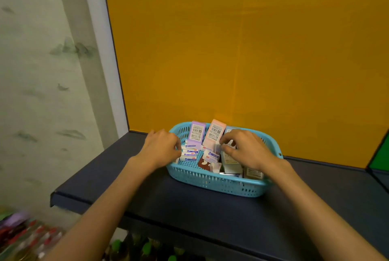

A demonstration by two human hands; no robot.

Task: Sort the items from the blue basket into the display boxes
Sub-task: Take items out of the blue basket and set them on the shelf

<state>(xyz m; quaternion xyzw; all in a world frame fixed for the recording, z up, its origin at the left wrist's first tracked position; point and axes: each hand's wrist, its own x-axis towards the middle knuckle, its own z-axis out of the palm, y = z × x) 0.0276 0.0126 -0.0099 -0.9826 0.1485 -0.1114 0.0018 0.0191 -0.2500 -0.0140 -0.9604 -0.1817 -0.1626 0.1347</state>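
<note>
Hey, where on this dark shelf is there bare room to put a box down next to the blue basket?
The shelf is bare left of the blue basket, between the left hand and the shelf's corner, and again right of it below the yellow wall. The front strip is crossed by both forearms. The basket is crowded, with the right hand in it.

Bare forearms, no sleeves; left hand (pixel 161 148), right hand (pixel 247 151).

Dark blue-grey shelf (pixel 210 208) stood against a flat orange back panel (pixel 242 50), pale wall (pixel 37 71) with faint grey ink-wash marks rose at left, blurred bottles (pixel 145 248) sat below the shelf.
</note>
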